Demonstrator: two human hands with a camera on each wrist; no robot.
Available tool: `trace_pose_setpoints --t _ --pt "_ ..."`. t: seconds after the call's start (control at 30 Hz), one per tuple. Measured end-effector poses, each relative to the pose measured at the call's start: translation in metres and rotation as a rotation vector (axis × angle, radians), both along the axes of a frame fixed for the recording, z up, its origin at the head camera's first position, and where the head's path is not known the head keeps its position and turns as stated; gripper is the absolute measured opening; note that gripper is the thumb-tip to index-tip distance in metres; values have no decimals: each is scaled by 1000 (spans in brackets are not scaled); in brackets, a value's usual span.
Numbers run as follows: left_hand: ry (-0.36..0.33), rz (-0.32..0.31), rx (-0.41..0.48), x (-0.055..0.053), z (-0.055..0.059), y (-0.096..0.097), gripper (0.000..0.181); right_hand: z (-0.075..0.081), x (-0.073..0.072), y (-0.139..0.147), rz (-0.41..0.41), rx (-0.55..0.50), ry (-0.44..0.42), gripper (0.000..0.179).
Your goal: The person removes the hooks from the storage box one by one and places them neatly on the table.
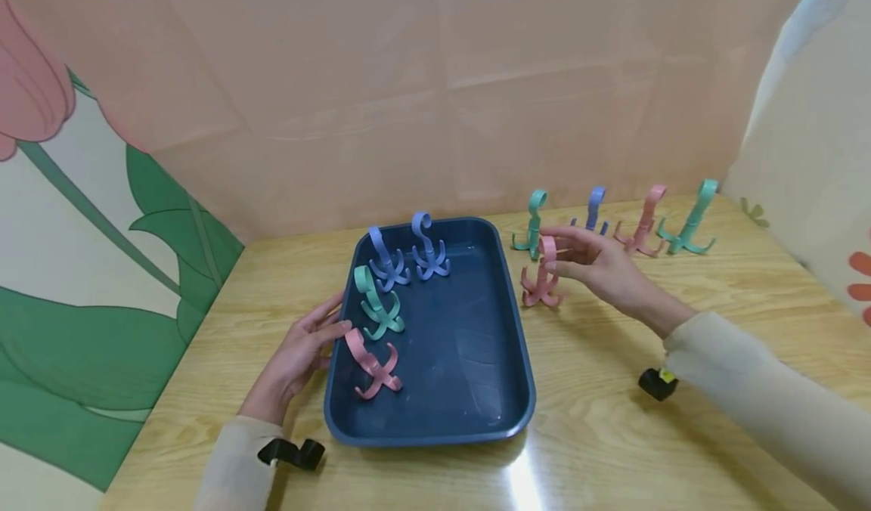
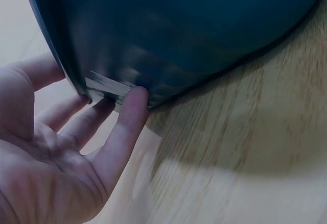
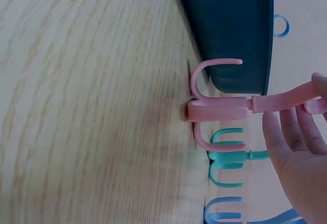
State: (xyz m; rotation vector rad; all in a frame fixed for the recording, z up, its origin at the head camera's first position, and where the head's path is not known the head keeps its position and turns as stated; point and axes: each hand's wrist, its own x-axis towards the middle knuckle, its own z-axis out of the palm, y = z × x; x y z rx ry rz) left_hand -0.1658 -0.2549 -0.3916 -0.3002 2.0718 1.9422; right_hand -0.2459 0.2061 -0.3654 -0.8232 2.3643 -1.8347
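Observation:
My left hand [image 1: 297,358] grips the left side of a dark blue tray [image 1: 456,367], thumb at the rim and fingers against the outer wall; the left wrist view shows the fingers [image 2: 134,106] on that wall. Just right of the tray, my right hand [image 1: 605,267] pinches the curved top of a pink four-pronged hanging hook [image 1: 540,292]. This hook [image 3: 219,112] stands upright, prongs down at the table. Inside the tray, along its left, lie two blue hooks [image 1: 389,267] [image 1: 429,258], a green hook [image 1: 381,314] and a pink hook [image 1: 376,371].
Behind my right hand, a green hook [image 1: 534,227], a blue hook [image 1: 594,210], a pink hook [image 1: 643,227] and another green hook [image 1: 690,224] stand in a row on the wooden table [image 1: 592,420]. A pinkish cloth [image 1: 381,103] hangs at the back.

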Motion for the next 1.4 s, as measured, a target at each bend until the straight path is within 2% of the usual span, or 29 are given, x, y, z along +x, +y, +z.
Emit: trace_pose_setpoints --t 0.3,0.63,0.83,1.07,1.27,1.4 --pt "1 2 4 -1 -1 1 58 -1 -2 1 -8 3 -45 51" --pt "41 -15 26 0 -2 -1 60 -3 -4 -1 6 -11 -56 50" --pt "45 -21 31 0 -3 -1 60 2 -4 2 1 33 -50 52" --pt "40 -19 34 0 -3 0 60 29 0 0 -125 148 -28 56" --pt "31 -20 23 0 -1 0 60 60 2 -20 -203 91 84 52" --pt "23 -18 20 -1 -1 0 60 78 5 -47 -218 55 113 48"
